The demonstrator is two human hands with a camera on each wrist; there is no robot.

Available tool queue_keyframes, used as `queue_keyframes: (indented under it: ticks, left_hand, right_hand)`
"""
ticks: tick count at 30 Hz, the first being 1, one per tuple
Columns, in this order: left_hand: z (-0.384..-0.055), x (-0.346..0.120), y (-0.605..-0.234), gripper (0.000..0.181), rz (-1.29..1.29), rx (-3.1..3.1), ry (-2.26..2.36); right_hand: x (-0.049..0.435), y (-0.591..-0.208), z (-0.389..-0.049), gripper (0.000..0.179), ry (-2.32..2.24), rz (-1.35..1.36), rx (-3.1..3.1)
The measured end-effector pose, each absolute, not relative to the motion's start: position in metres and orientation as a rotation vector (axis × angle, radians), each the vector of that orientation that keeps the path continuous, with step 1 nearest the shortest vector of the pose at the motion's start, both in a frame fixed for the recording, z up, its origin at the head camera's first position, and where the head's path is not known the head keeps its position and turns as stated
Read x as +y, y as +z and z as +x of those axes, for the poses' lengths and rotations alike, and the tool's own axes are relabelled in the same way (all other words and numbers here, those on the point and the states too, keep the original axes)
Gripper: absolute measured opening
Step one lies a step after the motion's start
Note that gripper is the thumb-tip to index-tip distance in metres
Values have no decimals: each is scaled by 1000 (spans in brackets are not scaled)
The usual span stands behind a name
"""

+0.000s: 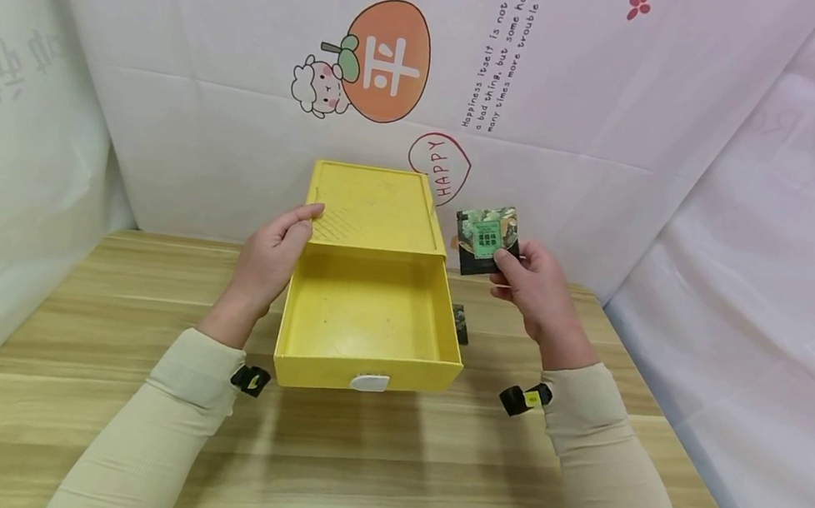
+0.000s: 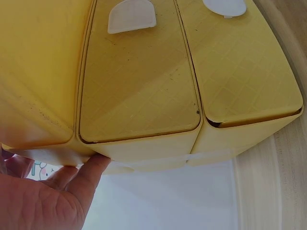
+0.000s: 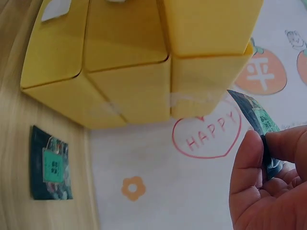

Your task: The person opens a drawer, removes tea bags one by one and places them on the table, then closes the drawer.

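Note:
A yellow drawer cabinet (image 1: 376,200) stands against the back cloth, three drawers high in the wrist views. Its top drawer (image 1: 367,371) is pulled out, and its bare floor shows. My left hand (image 1: 271,259) rests against the cabinet's left side, fingertips at the top edge; in the left wrist view its thumb (image 2: 91,175) touches the side wall. My right hand (image 1: 535,289) pinches a dark green tea sachet (image 1: 487,234) between thumb and fingers, right of the cabinet and above the table. A second tea sachet (image 3: 53,165) lies on the table beside the cabinet, partly hidden in the head view.
The wooden table (image 1: 352,474) extends in front and to both sides. A printed white cloth (image 1: 569,96) hangs behind, with further cloths at left and right. White tabs (image 2: 132,17) stick out from the lower drawers' fronts.

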State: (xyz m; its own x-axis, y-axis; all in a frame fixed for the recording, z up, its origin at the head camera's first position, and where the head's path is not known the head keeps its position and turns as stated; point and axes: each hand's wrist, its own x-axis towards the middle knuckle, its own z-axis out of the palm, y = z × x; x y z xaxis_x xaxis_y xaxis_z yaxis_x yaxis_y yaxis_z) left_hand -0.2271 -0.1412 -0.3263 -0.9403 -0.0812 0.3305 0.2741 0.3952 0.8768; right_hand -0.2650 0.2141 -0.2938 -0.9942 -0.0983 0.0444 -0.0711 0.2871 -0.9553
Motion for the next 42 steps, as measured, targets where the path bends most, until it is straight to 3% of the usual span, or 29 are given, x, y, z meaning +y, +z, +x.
queue_keyframes:
  ticks: [20, 42]
  left_hand:
    - [-226, -141, -325, 47, -157, -2342, -1552]
    - [-226, -142, -326, 49, -179, -2345, -1552]
  right_hand:
    - [236, -330, -285, 17, -1812, 26, 2522]
    - [251, -370, -300, 23, -1720, 183, 2535]
